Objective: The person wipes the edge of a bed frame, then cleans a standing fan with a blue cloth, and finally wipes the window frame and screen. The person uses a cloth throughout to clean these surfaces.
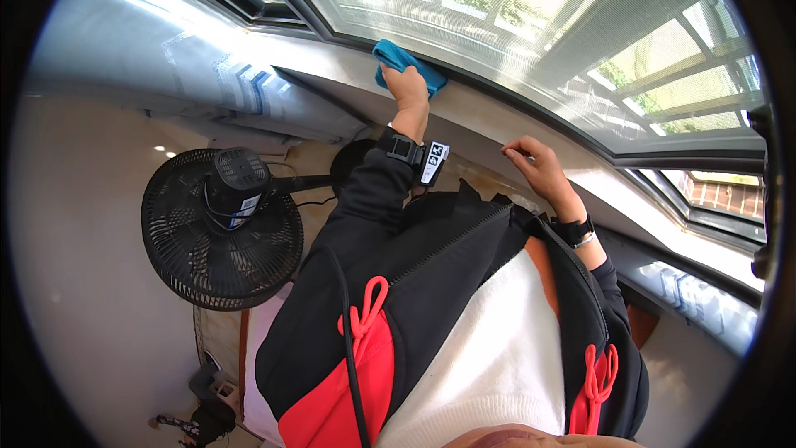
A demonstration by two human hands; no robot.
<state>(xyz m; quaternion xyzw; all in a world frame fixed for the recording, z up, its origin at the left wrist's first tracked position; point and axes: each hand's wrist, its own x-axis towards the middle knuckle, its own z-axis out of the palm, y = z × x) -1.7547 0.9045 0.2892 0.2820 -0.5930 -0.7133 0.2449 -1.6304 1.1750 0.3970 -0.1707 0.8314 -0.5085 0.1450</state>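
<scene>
My left hand (407,90) grips a folded blue cloth (413,65). The cloth rests on the pale window sill (491,106), up against the lower edge of the dark window frame (528,99). My right hand (538,165) hovers near the sill's inner edge, to the right of the cloth. It holds nothing, and its fingers are loosely bent with the thumb near the forefinger. Behind the frame, a mesh screen (472,31) spans the window.
A black pedestal fan (224,230) stands to my left, close to my elbow. Pale patterned curtains (205,68) hang at the left, with another curtain (678,286) at the right. Bars (678,87) show outside. At the lower left is a person (208,420).
</scene>
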